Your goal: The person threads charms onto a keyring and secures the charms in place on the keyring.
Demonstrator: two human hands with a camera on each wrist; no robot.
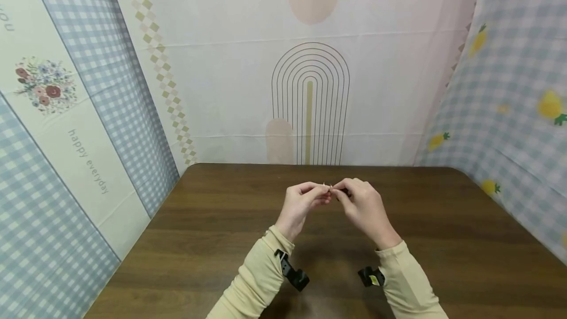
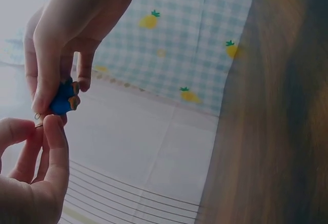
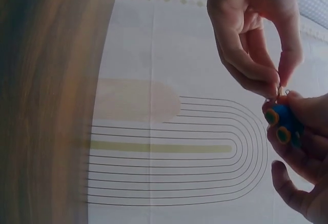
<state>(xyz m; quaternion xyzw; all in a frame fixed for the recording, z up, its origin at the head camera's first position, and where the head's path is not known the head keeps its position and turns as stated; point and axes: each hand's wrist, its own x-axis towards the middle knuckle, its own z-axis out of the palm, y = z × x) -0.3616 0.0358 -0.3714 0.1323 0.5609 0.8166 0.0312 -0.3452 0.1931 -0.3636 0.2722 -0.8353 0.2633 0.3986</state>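
Observation:
Both hands meet above the table, fingertips almost touching in the head view. My right hand [image 1: 365,206] holds a small blue charm [image 2: 62,98], which has round orange-and-green pieces on its side [image 3: 283,134] and looks like a little toy car. A tiny metal loop [image 2: 37,116] stands out at the charm's end. Opposite it, my left hand [image 1: 301,203] pinches a thin gold-coloured metal piece [image 3: 280,90] between thumb and forefinger, right beside the loop. Whether the metal piece passes through the loop I cannot tell. Fingers hide part of the charm.
A dark brown wooden table [image 1: 199,240] lies under the hands. Behind it hangs a pale patterned cloth [image 1: 230,87]; blue-checked cloths hang at the left [image 1: 128,112] and the right [image 1: 522,151]. Each sleeved wrist carries a black camera mount [image 1: 293,272].

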